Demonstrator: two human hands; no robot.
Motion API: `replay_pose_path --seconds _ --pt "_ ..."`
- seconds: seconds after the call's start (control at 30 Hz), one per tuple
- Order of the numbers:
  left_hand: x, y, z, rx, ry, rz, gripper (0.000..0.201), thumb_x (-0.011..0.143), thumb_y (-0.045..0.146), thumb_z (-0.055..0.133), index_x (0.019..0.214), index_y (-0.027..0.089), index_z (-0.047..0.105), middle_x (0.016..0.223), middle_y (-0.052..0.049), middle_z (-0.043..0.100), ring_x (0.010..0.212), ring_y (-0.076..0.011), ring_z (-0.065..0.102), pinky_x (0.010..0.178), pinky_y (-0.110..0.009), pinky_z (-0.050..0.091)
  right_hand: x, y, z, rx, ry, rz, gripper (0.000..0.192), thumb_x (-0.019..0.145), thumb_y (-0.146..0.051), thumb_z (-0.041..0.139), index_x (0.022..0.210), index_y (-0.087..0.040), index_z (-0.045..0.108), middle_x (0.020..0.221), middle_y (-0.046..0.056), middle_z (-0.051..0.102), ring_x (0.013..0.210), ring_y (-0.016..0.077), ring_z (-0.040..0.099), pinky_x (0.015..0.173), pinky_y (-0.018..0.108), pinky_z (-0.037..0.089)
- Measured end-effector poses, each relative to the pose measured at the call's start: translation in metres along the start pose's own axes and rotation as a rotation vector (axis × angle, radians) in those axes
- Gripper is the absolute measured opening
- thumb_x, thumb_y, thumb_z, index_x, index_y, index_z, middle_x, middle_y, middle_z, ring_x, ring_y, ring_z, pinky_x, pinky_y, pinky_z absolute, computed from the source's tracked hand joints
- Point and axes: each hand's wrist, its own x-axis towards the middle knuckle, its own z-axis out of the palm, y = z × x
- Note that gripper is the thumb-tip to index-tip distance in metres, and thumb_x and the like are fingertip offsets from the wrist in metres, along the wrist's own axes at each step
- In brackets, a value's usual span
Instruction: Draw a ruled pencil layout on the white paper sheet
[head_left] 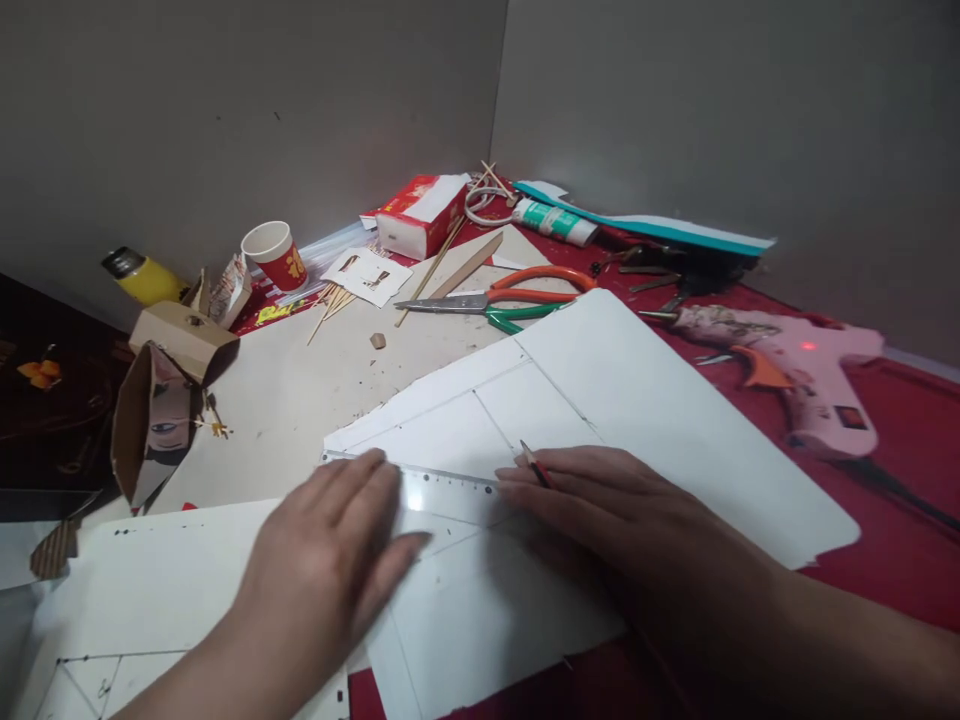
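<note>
White board (645,420) with thin pencil lines, flat on a red table (915,420). Across its near part, a clear ruler (442,495), lying almost level. On the left end of the ruler, left hand (330,560), palm down, fingers together and pressed flat on the plastic. At the right end, right hand (607,505), also flat, fingers close together, with a red pencil (536,463) held between them, tip just above the ruler edge and touching the board. Behind the board, scissors (510,298) with orange and green handles, shut. Further right, a pink glue gun (795,375) on the table, small red light on. Near the back wall, a red tissue box (420,215), a paper cup (274,255), some wooden sticks (330,300). On the left, a brown cardboard piece (184,335). Under the left wrist, a second white sheet (150,590) with drawn lines.
</note>
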Motion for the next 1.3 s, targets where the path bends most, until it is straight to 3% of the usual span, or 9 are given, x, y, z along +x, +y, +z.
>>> replay_pose_path --seconds 0.07,0.23,0.5,0.67,0.77,0.87,1.03,1.13,1.3 --pt "-0.011 -0.017 -0.006 0.009 -0.042 -0.124 0.046 0.099 0.041 0.058 0.135 0.012 0.058 0.133 -0.019 0.066 0.115 -0.0356 0.066 0.090 -0.054 0.060 0.003 0.000 -0.002 0.011 0.015 0.016 0.033 0.102 -0.017 0.049 0.133 -0.020 0.060 0.114 0.010 0.078 0.111 0.0244 0.072 0.098 0.038 0.057" --pt "-0.016 -0.047 -0.011 -0.187 -0.176 -0.271 0.046 0.097 0.046 0.058 0.134 0.019 0.059 0.129 -0.015 0.066 0.112 -0.0338 0.066 0.091 -0.055 0.058 0.011 0.000 -0.009 0.098 0.004 0.075 0.025 0.100 -0.017 0.051 0.122 -0.022 0.062 0.104 0.009 0.078 0.094 0.0234 0.074 0.082 0.036 0.060" --pt "-0.004 -0.046 -0.015 -0.517 -0.289 -0.500 0.029 0.085 0.039 0.069 0.110 0.024 0.068 0.100 -0.006 0.067 0.085 -0.0225 0.064 0.073 -0.037 0.053 0.016 -0.001 -0.014 0.160 -0.027 0.141 0.032 0.094 -0.012 0.054 0.123 -0.022 0.062 0.089 0.004 0.075 0.082 0.0225 0.072 0.079 0.038 0.059" --pt "0.002 -0.042 -0.025 -0.800 -0.369 -0.524 0.015 0.088 0.034 0.064 0.082 0.021 0.069 0.080 -0.003 0.065 0.072 -0.0155 0.057 0.062 -0.028 0.045 0.014 -0.006 -0.017 0.266 -0.017 0.249 0.027 0.095 -0.018 0.055 0.118 -0.026 0.067 0.081 0.002 0.074 0.066 0.0199 0.070 0.059 0.032 0.057" --pt "0.004 -0.042 -0.032 -0.964 -0.421 -0.592 0.019 0.087 0.036 0.066 0.082 0.020 0.073 0.074 -0.002 0.067 0.066 -0.0130 0.054 0.059 -0.025 0.043 0.017 -0.014 -0.030 0.417 -0.024 0.351 0.018 0.095 -0.024 0.061 0.108 -0.030 0.072 0.078 0.000 0.074 0.062 0.0166 0.070 0.052 0.026 0.055" --pt "0.002 -0.047 -0.034 -1.059 -0.452 -0.671 0.023 0.084 0.040 0.070 0.091 0.020 0.079 0.080 -0.004 0.072 0.069 -0.0135 0.057 0.063 -0.025 0.045 0.025 -0.017 -0.046 0.503 -0.061 0.476 0.017 0.096 -0.038 0.063 0.097 -0.028 0.076 0.079 0.002 0.075 0.067 0.0169 0.072 0.059 0.025 0.058" --pt "0.002 -0.055 -0.028 -1.244 -0.377 -0.751 0.025 0.074 0.037 0.081 0.093 0.021 0.081 0.068 -0.001 0.068 0.060 -0.0111 0.054 0.055 -0.023 0.043 0.043 0.005 -0.059 0.424 -0.239 0.577 0.035 0.089 -0.058 0.068 0.097 -0.025 0.075 0.082 0.003 0.076 0.069 0.0178 0.071 0.059 0.025 0.058" --pt "0.002 -0.055 -0.025 -1.322 -0.303 -0.769 0.022 0.072 0.034 0.083 0.089 0.020 0.080 0.068 -0.002 0.070 0.061 -0.0128 0.058 0.056 -0.025 0.047 0.056 0.020 -0.058 0.414 -0.239 0.564 0.046 0.085 -0.068 0.067 0.096 -0.024 0.074 0.079 0.004 0.075 0.066 0.0183 0.070 0.055 0.027 0.057" --pt "0.003 -0.053 -0.020 -1.328 -0.272 -0.805 0.026 0.070 0.036 0.082 0.090 0.018 0.079 0.072 -0.005 0.074 0.063 -0.0159 0.064 0.060 -0.030 0.054 0.068 0.028 -0.057 0.436 -0.280 0.598 0.043 0.085 -0.063 0.069 0.100 -0.023 0.074 0.082 0.005 0.077 0.067 0.0191 0.071 0.055 0.029 0.058"
